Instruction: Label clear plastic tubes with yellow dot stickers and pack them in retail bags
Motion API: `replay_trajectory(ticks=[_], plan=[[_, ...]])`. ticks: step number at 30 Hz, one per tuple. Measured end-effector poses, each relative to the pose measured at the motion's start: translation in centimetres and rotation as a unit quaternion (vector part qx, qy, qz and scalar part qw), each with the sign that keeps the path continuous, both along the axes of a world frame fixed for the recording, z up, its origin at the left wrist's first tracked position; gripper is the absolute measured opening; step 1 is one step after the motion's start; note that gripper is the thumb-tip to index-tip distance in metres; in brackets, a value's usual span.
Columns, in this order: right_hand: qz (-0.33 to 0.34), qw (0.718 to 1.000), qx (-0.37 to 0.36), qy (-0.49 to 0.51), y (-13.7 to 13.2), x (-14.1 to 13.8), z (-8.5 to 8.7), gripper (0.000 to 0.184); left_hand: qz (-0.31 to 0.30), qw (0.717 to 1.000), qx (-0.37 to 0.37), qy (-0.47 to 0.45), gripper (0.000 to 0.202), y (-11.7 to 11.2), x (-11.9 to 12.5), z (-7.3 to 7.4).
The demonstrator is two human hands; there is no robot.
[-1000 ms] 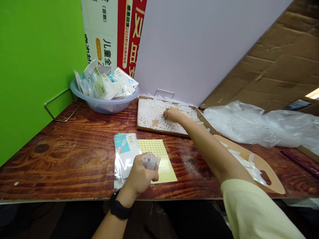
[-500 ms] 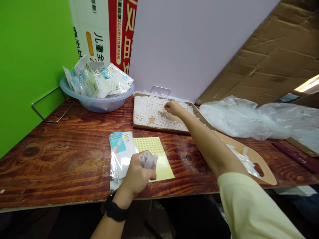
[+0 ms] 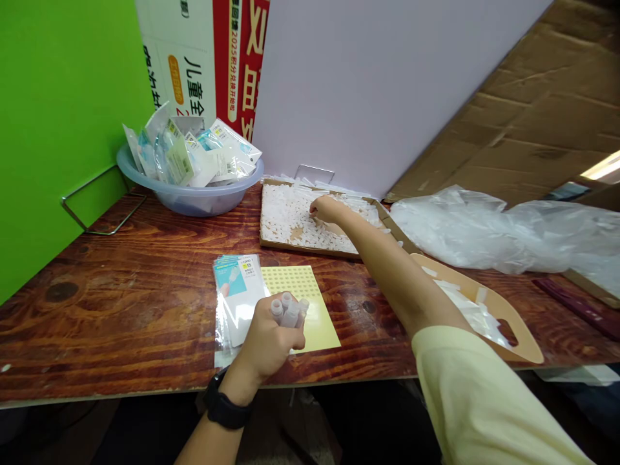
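My left hand (image 3: 268,344) rests on the table's near edge, closed around several small clear plastic tubes (image 3: 289,311) whose tips stick up from the fist. Under it lie a stack of clear packets with blue-and-white cards (image 3: 236,290) and a yellow dotted sheet (image 3: 306,306). My right hand (image 3: 328,208) reaches far across to a flat cardboard tray (image 3: 271,243) filled with small white pieces. Its fingers are curled down among the pieces, and what they pinch is too small to make out.
A translucent bowl (image 3: 194,199) heaped with packets sits at the back left by a green wall. A tan scoop (image 3: 512,322) and crumpled clear plastic (image 3: 498,228) lie right. A white board (image 3: 382,84) and printed box (image 3: 203,64) stand behind.
My right hand has shifted slightly left over the tray of white pieces. My left hand has kept its grip on the tubes; the view shifted a little.
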State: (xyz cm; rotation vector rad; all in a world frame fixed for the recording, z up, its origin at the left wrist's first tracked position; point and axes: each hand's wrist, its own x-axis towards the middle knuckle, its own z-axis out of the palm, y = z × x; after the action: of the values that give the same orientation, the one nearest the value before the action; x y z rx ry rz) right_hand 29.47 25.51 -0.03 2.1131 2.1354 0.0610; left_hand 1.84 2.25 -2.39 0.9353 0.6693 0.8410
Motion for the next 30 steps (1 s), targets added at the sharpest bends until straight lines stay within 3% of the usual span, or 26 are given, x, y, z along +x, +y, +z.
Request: replay_trajectory(ticks=[6,11,16,22,26,30], plan=[[-0.014,1.0,0.006,-0.001,-0.1,-0.2,1.2,0.023,0.001,0.999,-0.04,0.018,0.027,-0.3,-0.8,0.9],[-0.062,0.998,-0.014,0.024,-1.0,0.9,2.8,0.018,-0.015,0.999,-0.002,0.045,0.021,-0.5,-1.0,0.4],[-0.12,0.989,-0.011,0.085,-4.0,3.0,3.5,0.013,-0.041,0.996,0.03,0.074,0.015,-1.0,-0.9,0.1],[-0.171,0.964,0.107,0.171,-7.1,4.0,0.1,0.014,-0.036,0.996,0.026,0.072,0.014,-1.3,-0.2,0.2],[-0.221,0.925,0.168,0.259,-7.3,3.8,-2.8,0.02,-0.039,0.996,0.038,0.076,0.014,-1.2,0.3,0.1],[-0.25,0.896,0.204,0.306,-7.2,3.5,-4.2,0.023,-0.037,0.996,0.034,0.072,0.014,-1.0,0.5,0.2]])
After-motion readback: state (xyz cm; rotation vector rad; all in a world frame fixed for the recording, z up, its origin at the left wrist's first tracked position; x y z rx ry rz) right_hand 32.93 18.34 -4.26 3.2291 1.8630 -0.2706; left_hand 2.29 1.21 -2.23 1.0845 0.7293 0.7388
